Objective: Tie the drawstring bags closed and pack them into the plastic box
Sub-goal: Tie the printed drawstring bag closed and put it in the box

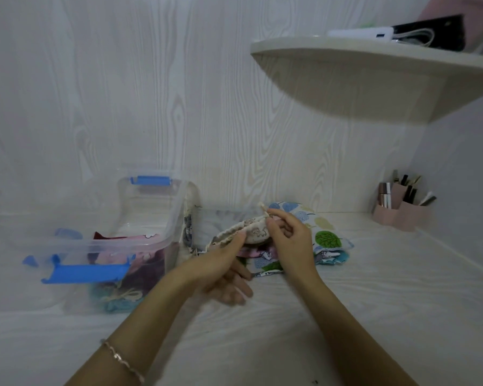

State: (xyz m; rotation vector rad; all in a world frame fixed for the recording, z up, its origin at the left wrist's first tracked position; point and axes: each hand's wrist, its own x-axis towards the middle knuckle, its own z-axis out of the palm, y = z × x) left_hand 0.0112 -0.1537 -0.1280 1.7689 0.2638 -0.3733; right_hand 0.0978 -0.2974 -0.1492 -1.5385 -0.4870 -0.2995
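Observation:
A small cream drawstring bag (250, 231) with a faint print is held above the table between both hands. My left hand (223, 263) grips its gathered left end with thumb on top. My right hand (289, 238) pinches the drawstring (264, 210) at the bag's right end, the cord end sticking up. Behind and under the hands lies a pile of printed bags (325, 240) with leaf and animal patterns. The clear plastic box (140, 240) with blue latches stands to the left, holding several bags in pink, dark red and teal.
The box's clear lid (223, 221) leans between the box and the pile. A pink organiser (402, 207) with pens stands at the back right corner. A rounded shelf (374, 71) juts out overhead on the right. Wood-grain wall behind.

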